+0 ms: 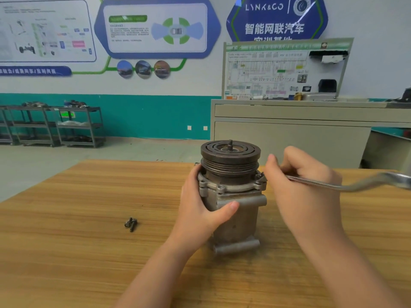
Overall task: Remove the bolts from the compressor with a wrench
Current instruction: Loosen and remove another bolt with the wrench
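Observation:
A grey metal compressor stands upright on the wooden table, its dark grooved pulley on top. My left hand grips the left side of its body, thumb across the front. My right hand holds a silver wrench whose near end reaches the flange at the compressor's right side; that end is hidden behind my fingers. The wrench handle runs off to the right edge of the view. Two loose dark bolts lie together on the table to the left of the compressor.
Beyond the table's far edge stands a grey cabinet with a wiring-diagram board. Metal shelf carts stand along the teal wall at the far left. Posters cover the wall above.

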Tool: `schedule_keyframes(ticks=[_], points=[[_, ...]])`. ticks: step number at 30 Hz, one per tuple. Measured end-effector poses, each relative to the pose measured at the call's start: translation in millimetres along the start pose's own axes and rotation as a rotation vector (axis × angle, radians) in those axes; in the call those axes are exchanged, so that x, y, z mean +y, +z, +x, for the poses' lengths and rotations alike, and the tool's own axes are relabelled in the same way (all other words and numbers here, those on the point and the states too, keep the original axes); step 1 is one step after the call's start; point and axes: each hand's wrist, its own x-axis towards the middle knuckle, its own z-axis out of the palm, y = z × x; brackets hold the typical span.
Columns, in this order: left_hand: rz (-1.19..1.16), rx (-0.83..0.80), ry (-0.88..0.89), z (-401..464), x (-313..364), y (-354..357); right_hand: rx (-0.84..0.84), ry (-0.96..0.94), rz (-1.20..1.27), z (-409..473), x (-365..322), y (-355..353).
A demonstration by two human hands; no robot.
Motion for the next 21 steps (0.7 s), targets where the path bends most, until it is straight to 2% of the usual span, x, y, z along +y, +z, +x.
schedule_keyframes(ticks=[4, 6, 8, 10, 13, 15, 17, 21], points=[[-0.019, -0.012, -0.010, 1, -2, 0, -0.082, 0.012, -0.335, 1, -30, 15], [-0.011, -0.013, -0.006, 2, -3, 0, -0.068, 0.002, -0.377, -4, -30, 18], [-0.017, -0.008, -0.006, 1, -2, 1, -0.040, -0.035, -0.237, -12, -22, 13], [-0.031, 0.001, -0.005, 0, -2, 1, -0.005, 0.041, -0.025, -16, -11, 4], [-0.054, 0.010, 0.000, 0, -3, 2, -0.062, 0.349, 0.285, -9, 6, -4], [-0.062, 0.013, -0.004, 0, -4, 3, -0.131, 0.594, 0.648, 4, 21, -10], [-0.071, 0.013, -0.009, 0, -4, 3, -0.308, 0.789, 0.909, 22, 40, -17], [-0.079, 0.017, -0.014, 1, -5, 5, -0.747, 0.937, 1.017, 52, 71, -11]])
